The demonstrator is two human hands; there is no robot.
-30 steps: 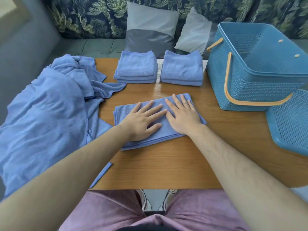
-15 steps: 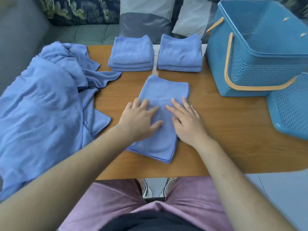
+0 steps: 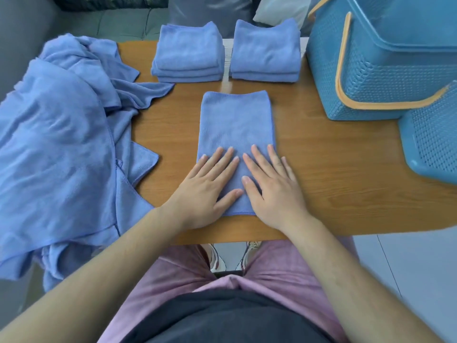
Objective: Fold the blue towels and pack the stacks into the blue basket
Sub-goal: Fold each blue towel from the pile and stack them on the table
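Palms lay flat: left hand (image 3: 206,189) and right hand (image 3: 273,191) pressed, fingers straight, gripping nothing, on the near end of the half-folded towel (image 3: 236,122) mid-table. Uneven pressure might skew the next fold, spoiling the stack.

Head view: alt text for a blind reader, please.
The left hand and right hand press flat on a folded blue towel on a wooden table. Two folded stacks lie beyond, unfolded towels left, a blue basket right.
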